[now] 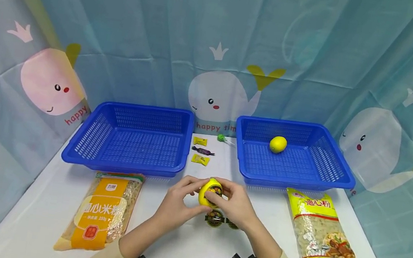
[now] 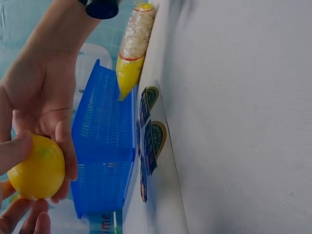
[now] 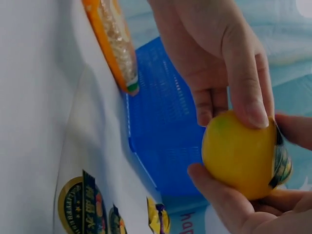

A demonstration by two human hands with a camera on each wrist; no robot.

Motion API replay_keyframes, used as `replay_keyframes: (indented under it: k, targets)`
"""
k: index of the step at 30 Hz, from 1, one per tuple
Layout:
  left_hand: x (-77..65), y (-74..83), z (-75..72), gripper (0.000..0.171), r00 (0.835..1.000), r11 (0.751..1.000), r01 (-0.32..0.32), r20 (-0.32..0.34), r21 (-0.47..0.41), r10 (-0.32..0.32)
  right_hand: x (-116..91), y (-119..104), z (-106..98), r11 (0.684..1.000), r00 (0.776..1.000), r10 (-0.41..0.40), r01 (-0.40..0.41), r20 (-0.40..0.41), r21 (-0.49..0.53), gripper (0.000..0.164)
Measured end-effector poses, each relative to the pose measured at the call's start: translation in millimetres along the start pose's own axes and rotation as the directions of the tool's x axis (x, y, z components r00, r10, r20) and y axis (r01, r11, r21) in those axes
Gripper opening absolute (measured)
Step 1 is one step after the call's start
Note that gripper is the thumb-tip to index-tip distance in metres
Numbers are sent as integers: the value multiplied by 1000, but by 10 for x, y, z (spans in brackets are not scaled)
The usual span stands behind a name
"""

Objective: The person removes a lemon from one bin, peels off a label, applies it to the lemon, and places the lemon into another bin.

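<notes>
Both hands hold a yellow lemon (image 1: pixel 203 195) above the middle of the table. My left hand (image 1: pixel 177 199) grips it from the left, thumb low and fingers at its side. From the right, my right hand (image 1: pixel 240 204) has its fingers around the lemon and its thumb on a dark round sticker (image 1: pixel 215 189) on the peel. In the right wrist view, part of this sticker (image 3: pixel 282 165) stands out from the lemon's curve. Below the hands, more dark round fruit stickers (image 1: pixel 215 218) lie on a clear sheet, partly hidden by the right hand.
A blue basket (image 1: pixel 122 167) stands at back left; another (image 1: pixel 294 183) at back right holds a second lemon (image 1: pixel 278 144). Between them lie yellow candies (image 1: pixel 200 159), a purple candy (image 1: pixel 203 151) and a green lollipop (image 1: pixel 221 137). Pasta bags flank the hands, left (image 1: pixel 99 215) and right (image 1: pixel 320 231).
</notes>
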State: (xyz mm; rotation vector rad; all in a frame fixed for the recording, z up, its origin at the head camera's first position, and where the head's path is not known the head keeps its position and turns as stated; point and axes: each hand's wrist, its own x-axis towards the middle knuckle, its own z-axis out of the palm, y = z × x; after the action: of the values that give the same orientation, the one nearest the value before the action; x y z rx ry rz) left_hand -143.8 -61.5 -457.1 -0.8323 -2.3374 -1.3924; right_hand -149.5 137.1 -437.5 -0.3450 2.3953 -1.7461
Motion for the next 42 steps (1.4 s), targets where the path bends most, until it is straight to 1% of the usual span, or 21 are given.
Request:
replay_keyframes:
  k: [5, 7, 8, 11, 13, 15, 17, 20, 23, 26, 29, 31, 33, 35, 38, 39, 42]
  targets:
    - [3, -6, 12, 66, 1000, 1000, -20, -18, 15, 20, 33, -24, 34, 999, 999, 28, -29, -19, -31, 43]
    - [-1, -15, 17, 67, 1000, 1000, -20, -24, 20, 20, 39, -27, 25, 999, 999, 37, -37, -4, -7, 45]
    - [0, -15, 13, 67, 1000, 1000, -12, -28, 18, 12, 40, -28, 14, 999, 999, 36, -37, 19, 27, 46]
    - [3, -18, -8, 67, 999, 1000, 27, -31, -11, -27, 38, -19, -38, 991, 996, 15, -27, 91, 134, 52]
    - [7, -17, -30, 67, 998, 998, 60, -20, -36, -61, 39, -16, -65, 981, 992, -3, -22, 126, 191, 55]
    - [7, -16, -56, 66, 995, 993, 98, 4, -66, -98, 40, -9, -83, 978, 990, -11, -19, 142, 208, 56]
    - [7, -20, -85, 65, 988, 984, 150, 39, -97, -147, 40, 7, -95, 979, 987, -16, -17, 158, 205, 56]
    - [15, -28, -138, 64, 970, 955, 237, 100, -179, -222, 28, 37, -119, 966, 979, -18, -34, 201, 255, 53]
    - [28, -53, -188, 64, 953, 919, 292, 166, -265, -254, 13, 65, -142, 947, 976, -13, -57, 216, 315, 52]
    - [42, -71, -224, 57, 935, 880, 338, 223, -333, -275, 4, 76, -151, 932, 983, 32, -94, 179, 350, 52]
    - [56, -86, -234, 50, 911, 833, 400, 266, -381, -315, -6, 73, -156, 923, 988, 85, -126, 127, 364, 53]
    - [71, -89, -230, 47, 897, 808, 432, 284, -401, -339, -13, 68, -162, 924, 989, 103, -133, 101, 359, 54]
    - [85, -94, -221, 47, 887, 781, 455, 298, -428, -353, -23, 63, -174, 929, 990, 111, -136, 90, 344, 56]
    - [101, -93, -215, 47, 877, 760, 474, 308, -444, -367, -31, 58, -190, 934, 990, 112, -135, 87, 330, 57]
    - [121, -82, -215, 48, 861, 738, 505, 319, -448, -396, -34, 56, -216, 940, 991, 94, -118, 90, 320, 58]
    - [129, -77, -216, 48, 856, 737, 514, 321, -440, -405, -32, 54, -225, 942, 992, 83, -108, 91, 317, 58]
    - [146, -54, -221, 48, 854, 747, 516, 324, -419, -408, -21, 48, -250, 943, 994, 54, -83, 96, 321, 55]
